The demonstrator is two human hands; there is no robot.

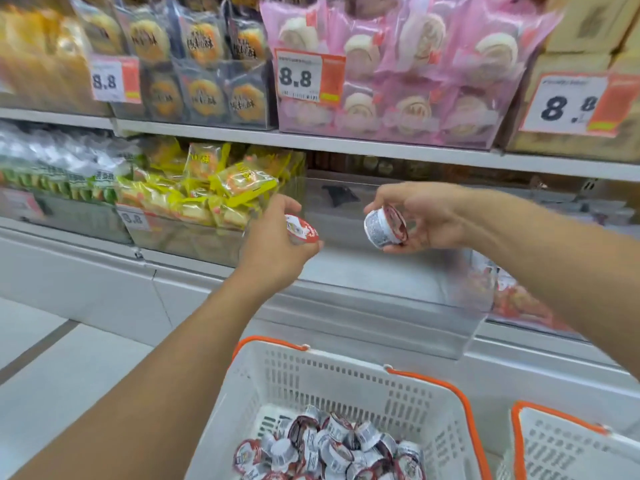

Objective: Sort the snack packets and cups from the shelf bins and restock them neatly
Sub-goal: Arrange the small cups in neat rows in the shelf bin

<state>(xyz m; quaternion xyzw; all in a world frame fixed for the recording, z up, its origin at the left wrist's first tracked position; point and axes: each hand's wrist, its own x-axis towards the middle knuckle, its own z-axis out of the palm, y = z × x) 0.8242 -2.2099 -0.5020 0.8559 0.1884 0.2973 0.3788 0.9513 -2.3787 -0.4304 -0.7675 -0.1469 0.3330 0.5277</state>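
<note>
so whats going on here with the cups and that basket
A person is restocking small snack cups at a shop shelf. The left hand holds one red-lidded cup, and the right hand holds another cup tipped on its side. Both are raised in front of a clear shelf bin that looks mostly bare. Below, a white basket with orange handles holds a pile of the same cups.

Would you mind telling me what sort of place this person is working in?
Most likely a grocery shop aisle: shelf bins of packaged snacks, price tags reading 8.8, and a white shopping basket full of small cups.
</note>
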